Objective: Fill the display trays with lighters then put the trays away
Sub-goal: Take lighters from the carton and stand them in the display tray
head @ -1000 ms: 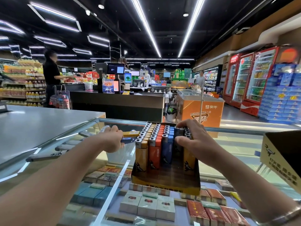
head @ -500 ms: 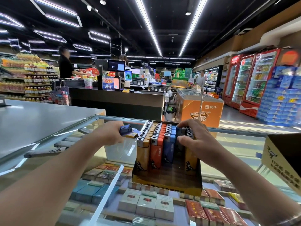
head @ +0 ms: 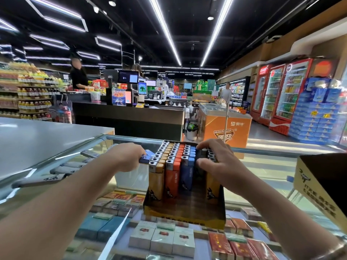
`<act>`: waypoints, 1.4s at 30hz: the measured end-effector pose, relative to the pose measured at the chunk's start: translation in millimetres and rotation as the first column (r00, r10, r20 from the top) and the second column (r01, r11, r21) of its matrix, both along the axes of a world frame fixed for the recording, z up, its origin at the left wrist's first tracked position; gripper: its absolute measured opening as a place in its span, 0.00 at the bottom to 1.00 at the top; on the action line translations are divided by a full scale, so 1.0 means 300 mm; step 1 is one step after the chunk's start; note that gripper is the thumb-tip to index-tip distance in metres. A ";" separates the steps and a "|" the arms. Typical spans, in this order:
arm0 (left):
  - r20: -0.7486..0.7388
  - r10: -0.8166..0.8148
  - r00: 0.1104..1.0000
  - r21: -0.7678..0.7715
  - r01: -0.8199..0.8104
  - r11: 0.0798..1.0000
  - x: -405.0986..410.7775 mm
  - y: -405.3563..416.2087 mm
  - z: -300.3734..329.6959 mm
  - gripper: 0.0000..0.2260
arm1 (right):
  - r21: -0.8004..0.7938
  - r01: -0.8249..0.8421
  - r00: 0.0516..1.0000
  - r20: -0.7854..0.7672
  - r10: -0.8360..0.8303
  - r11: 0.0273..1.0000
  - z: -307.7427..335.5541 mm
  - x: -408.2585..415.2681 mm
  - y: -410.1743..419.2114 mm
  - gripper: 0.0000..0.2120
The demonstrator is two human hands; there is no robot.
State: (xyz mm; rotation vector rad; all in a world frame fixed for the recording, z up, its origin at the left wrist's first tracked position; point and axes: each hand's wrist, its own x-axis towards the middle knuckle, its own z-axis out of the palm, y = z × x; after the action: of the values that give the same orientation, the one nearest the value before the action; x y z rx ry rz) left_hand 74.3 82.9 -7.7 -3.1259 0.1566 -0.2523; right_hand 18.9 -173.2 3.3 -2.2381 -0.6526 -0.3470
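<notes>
Display tray (head: pixel 185 220) sitting mid-counter (head: pixel 262 171); lighters (head: pixel 174 162) standing inside, toward back; loose lighters (head: pixel 62 170) lying left; carton (head: pixel 319 186) sitting at right edge.

Head-height, forward-down, close over counter (head: pixel 262 166)

Bright shop under long white ceiling lights (head: pixel 165 32) on a dark ceiling, shiny streaks of glare on the glass desk (head: pixel 262 166), straight lines bent at the edges, far shelves (head: pixel 28 94) a bit blurry
</notes>
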 end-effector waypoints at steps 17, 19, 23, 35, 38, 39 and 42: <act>0.417 -0.100 0.903 -0.909 0.417 -0.026 -0.204 -0.162 0.195 0.15 | -0.033 -0.028 0.999 -0.028 0.027 0.999 0.023 -0.011 -0.013 0.09; 0.489 -0.147 0.860 -0.870 0.467 -0.159 -0.239 -0.207 0.187 0.21 | -0.024 -0.020 1.000 -0.013 0.020 1.000 0.034 -0.023 -0.012 0.09; 0.532 -0.114 0.839 -0.846 0.520 -0.121 -0.272 -0.245 0.167 0.23 | 0.101 -0.029 0.995 0.096 0.019 0.994 0.073 -0.070 0.000 0.10; 0.657 -0.138 0.741 -0.750 0.662 -0.017 -0.284 -0.279 0.123 0.21 | 0.300 -0.199 0.971 0.188 0.147 0.933 0.094 -0.135 0.051 0.16; 0.646 -0.145 0.750 -0.760 0.649 -0.029 -0.285 -0.279 0.125 0.24 | 0.378 -0.200 0.973 0.185 0.138 0.904 0.109 -0.134 0.045 0.14; 0.643 -0.146 0.752 -0.762 0.647 -0.028 -0.285 -0.278 0.125 0.23 | 0.414 -0.194 0.973 0.195 0.121 0.890 0.117 -0.135 0.037 0.13; 0.650 -0.148 0.746 -0.758 0.651 -0.044 -0.283 -0.272 0.120 0.20 | 0.566 -0.194 0.977 0.188 0.104 0.801 0.148 -0.145 -0.001 0.11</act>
State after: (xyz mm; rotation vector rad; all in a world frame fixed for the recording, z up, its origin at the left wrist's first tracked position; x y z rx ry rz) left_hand -10.5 1.4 28.2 -3.9080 1.7303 -1.7149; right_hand -24.7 -173.6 47.7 -1.5703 -0.6847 -0.5557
